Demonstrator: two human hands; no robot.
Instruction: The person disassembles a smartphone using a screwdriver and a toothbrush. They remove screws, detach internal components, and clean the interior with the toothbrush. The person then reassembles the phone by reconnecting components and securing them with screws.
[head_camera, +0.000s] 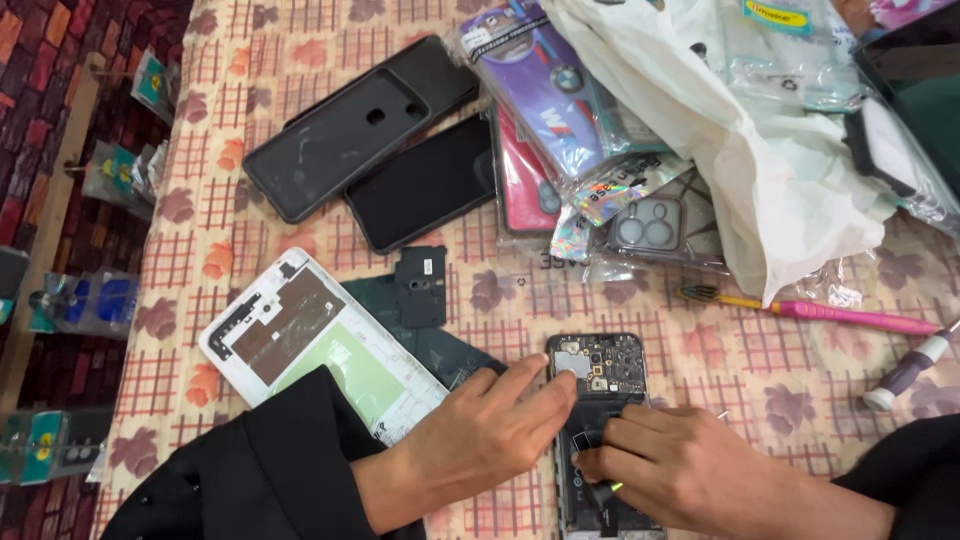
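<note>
An opened phone (598, 368) with its circuit board bare lies on the patterned cloth near the bottom middle. My left hand (480, 430) rests on the phone's left edge, fingers pointing right and steadying it. My right hand (680, 465) pinches a small dark tool against the phone's middle. A white phone back panel (300, 335) with brown and green patches lies left of my left arm. A small black inner cover (421, 285) sits above a dark green back cover (440, 350).
A black phone case (340, 140) and a dark phone (425, 185) lie at the top left. Packaged cases (560, 90) and a white plastic bag (760, 150) crowd the top right. A pink toothbrush (830, 313) and a purple-handled screwdriver (910, 370) lie at the right.
</note>
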